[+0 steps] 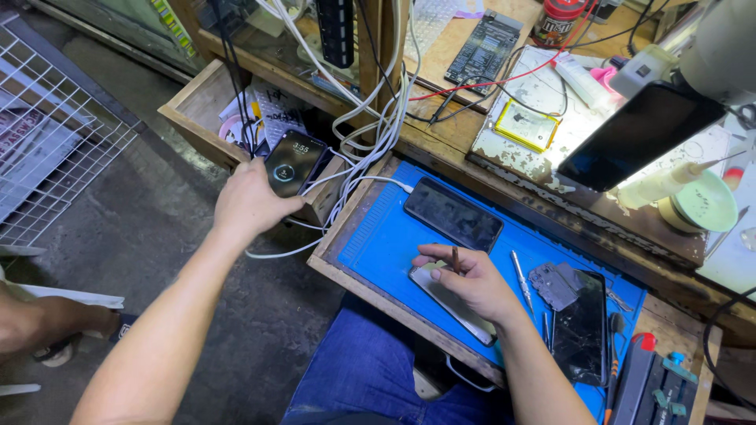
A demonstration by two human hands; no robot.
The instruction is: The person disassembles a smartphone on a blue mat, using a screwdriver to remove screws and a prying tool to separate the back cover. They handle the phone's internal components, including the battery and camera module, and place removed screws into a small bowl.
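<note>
Phones were in both hands. The left hand (250, 201) reached out to the side and closed round the lower end of a lit phone (293, 162), dark-cased, its screen glowing, propped at the edge of an open wooden drawer (197, 106) among white cables (370, 134). The right hand (472, 283) lay on a pale phone (453, 303) at the near edge of a blue mat (378, 236), fingers curled, with a thin brown stick pinched between them; whether it was a tool or something else could not be told from this angle.

A firm grip low on the lit phone, thumb clear of the glass, seemed the sound way to lift it without snagging the cables. The right palm pressing flat would probably keep the pale phone from sliding on the smooth mat.

Further out, a black phone (453, 214) lay glossy and flat on the mat. A cracked phone (581, 330) lay to the right beside grey metal plates (555, 283) and a slim screwdriver (520, 279). Beyond, the bench (504, 157) was worn and flaking under a bright lamp.
</note>
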